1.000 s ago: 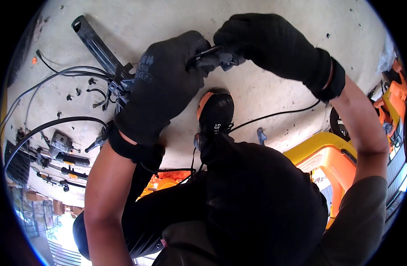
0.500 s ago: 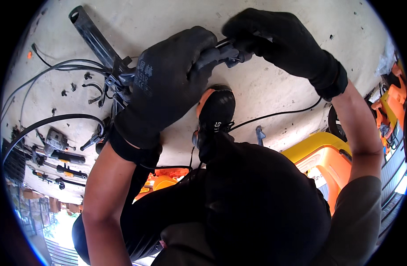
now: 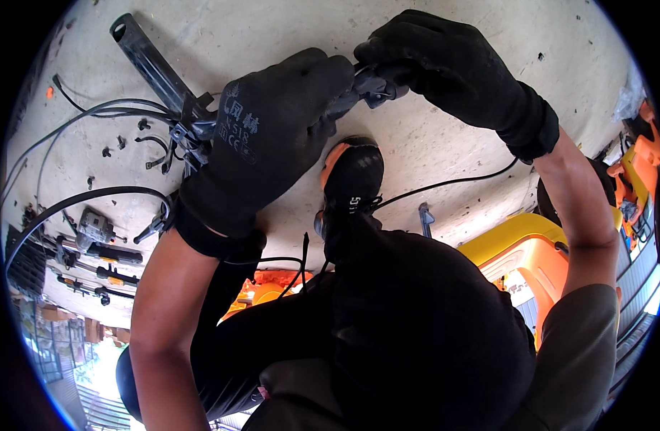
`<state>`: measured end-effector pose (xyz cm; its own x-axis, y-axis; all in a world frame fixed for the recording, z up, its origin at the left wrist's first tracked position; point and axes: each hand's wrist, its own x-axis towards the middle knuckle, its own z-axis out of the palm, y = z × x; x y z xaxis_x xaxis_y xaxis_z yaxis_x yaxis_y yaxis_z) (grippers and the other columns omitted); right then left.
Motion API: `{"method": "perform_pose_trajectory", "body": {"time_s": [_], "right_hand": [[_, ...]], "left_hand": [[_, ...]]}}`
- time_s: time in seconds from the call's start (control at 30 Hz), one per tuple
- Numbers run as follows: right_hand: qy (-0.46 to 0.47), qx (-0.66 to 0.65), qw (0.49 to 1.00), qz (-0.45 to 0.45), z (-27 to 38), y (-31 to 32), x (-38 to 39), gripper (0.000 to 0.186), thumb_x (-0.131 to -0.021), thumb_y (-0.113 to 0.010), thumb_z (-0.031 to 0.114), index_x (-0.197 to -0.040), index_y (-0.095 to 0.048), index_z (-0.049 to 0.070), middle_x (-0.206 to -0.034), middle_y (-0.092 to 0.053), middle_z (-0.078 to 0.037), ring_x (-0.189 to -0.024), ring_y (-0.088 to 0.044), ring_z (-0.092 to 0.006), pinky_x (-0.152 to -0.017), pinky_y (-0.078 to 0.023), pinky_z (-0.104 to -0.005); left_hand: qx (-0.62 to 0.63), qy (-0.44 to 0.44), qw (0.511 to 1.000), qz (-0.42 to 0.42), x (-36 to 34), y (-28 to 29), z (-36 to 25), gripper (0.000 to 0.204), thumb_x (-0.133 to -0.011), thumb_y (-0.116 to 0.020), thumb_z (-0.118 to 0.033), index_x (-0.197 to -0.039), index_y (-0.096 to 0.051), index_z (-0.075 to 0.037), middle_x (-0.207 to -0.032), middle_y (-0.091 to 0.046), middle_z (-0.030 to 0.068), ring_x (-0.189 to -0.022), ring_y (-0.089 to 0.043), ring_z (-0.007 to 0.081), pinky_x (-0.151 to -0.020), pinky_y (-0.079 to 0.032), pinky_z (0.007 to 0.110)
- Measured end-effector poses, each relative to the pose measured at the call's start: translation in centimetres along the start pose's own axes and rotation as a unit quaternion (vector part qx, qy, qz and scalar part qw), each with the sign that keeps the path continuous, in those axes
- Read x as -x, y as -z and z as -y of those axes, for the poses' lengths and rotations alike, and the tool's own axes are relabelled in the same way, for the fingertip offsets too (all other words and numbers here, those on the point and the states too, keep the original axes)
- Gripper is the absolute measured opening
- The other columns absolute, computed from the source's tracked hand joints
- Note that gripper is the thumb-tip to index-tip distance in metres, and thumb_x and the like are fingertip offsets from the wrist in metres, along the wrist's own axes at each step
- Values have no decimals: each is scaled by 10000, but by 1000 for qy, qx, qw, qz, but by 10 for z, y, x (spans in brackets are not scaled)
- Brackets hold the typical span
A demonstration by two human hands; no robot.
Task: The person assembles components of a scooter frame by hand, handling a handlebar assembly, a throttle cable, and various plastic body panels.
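Both of my hands wear black gloves and meet at the top centre over a small dark part (image 3: 369, 91) with a jointed or bracket-like end. My left hand (image 3: 276, 129) is wrapped round the part's left end, its fingers curled. My right hand (image 3: 448, 72) has its fingertips closed on the upper right of the same part; what exactly they pinch is partly hidden. Just left of my left hand lies a black tube assembly (image 3: 150, 61) with clamps and several cables (image 3: 89, 190). My shoe (image 3: 351, 169) is on the floor below the held part.
Loose fittings (image 3: 143, 126) and metal rods with a grey block (image 3: 96, 226) lie on the pale floor (image 3: 488, 187) at left. A black cable runs rightward past my shoe. Yellow and orange plastic panels (image 3: 517, 237) stand at lower right, with more orange parts (image 3: 642, 158) at the right edge.
Since a second ago both hands and the held part have shifted slightly right in the picture. My right fingertips have changed position on the part but stay closed on it.
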<state>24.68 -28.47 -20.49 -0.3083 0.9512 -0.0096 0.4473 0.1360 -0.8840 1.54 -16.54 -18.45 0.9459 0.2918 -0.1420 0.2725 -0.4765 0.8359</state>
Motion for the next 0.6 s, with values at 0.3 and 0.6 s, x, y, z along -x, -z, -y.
{"method": "perform_pose_trajectory", "body": {"time_s": [0.3, 0.6], "right_hand": [[-18, 9, 1000, 14, 1, 4, 1, 513, -744, -661, -160, -1223, -639, 24, -1125, -638, -143, -951, -674, -305, -828, -572, -354], [-64, -51, 997, -6, 1, 2, 1, 369, -835, -653, -95, -1191, -641, 3, -1035, -663, -101, -890, -679, -219, -801, -564, -300]], "left_hand": [[-1, 5, 999, -42, 4, -7, 5, 189, -874, -703, -75, -1052, -658, -31, -881, -668, 124, -746, -695, 290, -630, -527, 333], [103, 79, 991, -27, 8, -4, 3, 363, -825, -647, -1, -1183, -593, -30, -858, -676, 160, -753, -694, 302, -683, -546, 374]]}}
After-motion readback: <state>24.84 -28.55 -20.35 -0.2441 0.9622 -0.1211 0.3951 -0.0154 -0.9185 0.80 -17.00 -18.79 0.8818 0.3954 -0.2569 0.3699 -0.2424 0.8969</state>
